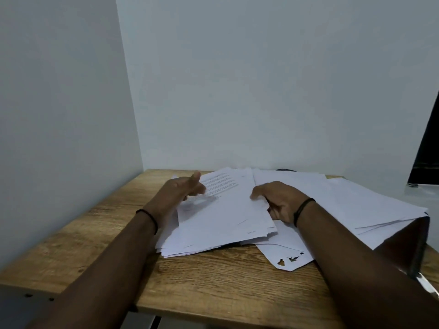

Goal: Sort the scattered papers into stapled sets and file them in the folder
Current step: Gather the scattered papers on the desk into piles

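Note:
A loose stack of white printed papers [221,219] lies tilted in the middle of the wooden table [213,279]. My left hand [180,193] hovers at the stack's left edge with its fingers straight. My right hand [278,200] grips the stack's right edge, thumb on top and fingers curled under. More white sheets [356,200] spread out to the right, and one sheet with torn holes [288,260] pokes out in front. A dark brown folder [403,243] lies under the right-hand sheets, partly hidden by my right forearm.
White walls close in on the left and behind the table. A black object [427,148] stands at the far right on a white surface. A small shiny metal item [425,283] shows at the folder's near edge.

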